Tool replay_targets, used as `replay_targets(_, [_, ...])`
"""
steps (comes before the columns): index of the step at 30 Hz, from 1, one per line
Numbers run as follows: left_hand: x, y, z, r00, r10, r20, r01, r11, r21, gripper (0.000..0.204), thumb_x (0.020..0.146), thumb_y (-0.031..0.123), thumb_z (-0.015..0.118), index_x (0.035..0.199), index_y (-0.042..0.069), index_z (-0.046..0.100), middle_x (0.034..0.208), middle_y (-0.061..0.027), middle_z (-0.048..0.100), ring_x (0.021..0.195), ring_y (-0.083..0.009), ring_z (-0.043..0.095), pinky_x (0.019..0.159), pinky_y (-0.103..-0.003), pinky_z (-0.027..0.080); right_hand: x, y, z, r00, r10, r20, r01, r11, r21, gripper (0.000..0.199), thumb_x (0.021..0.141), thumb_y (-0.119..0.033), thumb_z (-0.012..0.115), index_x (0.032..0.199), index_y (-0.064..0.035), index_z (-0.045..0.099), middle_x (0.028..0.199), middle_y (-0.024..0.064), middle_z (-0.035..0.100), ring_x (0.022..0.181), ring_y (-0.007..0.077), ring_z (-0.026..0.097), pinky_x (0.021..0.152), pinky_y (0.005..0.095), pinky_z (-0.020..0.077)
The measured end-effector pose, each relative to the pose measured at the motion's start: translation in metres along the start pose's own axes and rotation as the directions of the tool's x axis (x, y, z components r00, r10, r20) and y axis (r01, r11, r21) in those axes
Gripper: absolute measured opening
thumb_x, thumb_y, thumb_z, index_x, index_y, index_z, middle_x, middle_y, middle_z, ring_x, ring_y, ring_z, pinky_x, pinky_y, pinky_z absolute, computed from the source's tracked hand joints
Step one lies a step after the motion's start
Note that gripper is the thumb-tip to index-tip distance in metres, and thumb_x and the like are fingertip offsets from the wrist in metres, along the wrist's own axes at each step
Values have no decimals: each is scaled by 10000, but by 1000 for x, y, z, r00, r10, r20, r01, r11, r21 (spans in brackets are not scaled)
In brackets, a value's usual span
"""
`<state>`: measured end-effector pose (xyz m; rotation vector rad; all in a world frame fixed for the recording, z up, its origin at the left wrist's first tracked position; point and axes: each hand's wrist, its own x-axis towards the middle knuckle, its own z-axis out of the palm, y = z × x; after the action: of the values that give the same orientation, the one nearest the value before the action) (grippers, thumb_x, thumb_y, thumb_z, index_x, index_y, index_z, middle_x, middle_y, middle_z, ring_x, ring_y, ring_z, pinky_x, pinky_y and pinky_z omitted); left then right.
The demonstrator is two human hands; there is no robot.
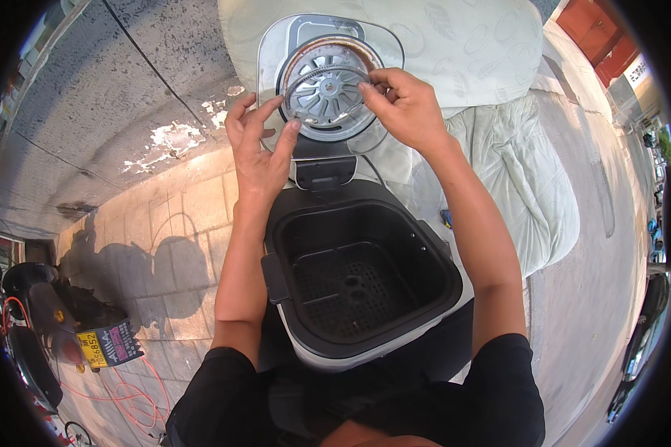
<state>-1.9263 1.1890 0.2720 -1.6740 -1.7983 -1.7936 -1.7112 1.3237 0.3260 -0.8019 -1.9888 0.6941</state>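
An air fryer with its lid [276, 56] raised stands in front of me. Its black basket [365, 279] lies open below, with a perforated plate at the bottom. Inside the lid sits a round metal fan disc [326, 93] under a thin wire guard ring. My left hand [257, 145] pinches the ring's left edge with the fingertips. My right hand [404, 104] grips the ring's right edge. Both hands hold the ring against the underside of the lid.
A pale quilted cover [499, 112] lies behind and to the right of the fryer. Paved ground [164, 246] and a grey wall [97, 97] are at the left. A scooter with a yellow plate [97, 346] and red cable sits at the lower left. Parked cars line the right edge.
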Motion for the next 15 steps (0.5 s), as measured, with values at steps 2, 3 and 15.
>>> replay_targets(2, [0,-5,2,998,-50,25,51,998,-39,407,922,158,807,1303,83,687,1460,-169,416,1259,-241,550,862,-310,592,0,0,0,1000,-6,6,6,1000,-6,289,913,-259,772,1063,-14,739,863,72,736,693,131,646,652,286,531])
replay_targets(3, [-1,-5,2,996,-88,25,90,994,-70,394,927,153,802,1296,78,687,1459,-185,416,1265,-259,554,868,-316,596,-1,2,1,1000,-9,2,9,1000,-7,283,913,-258,771,1060,-18,738,864,73,736,692,133,650,652,288,532])
replay_targets(15, [-19,-10,-2,991,72,115,-43,970,-238,284,782,100,899,1038,98,777,1540,-164,387,1320,-342,546,1032,-457,515,-34,-14,-57,855,-41,516,165,967,-196,281,886,-144,732,1156,-66,736,904,57,726,711,126,628,689,282,524])
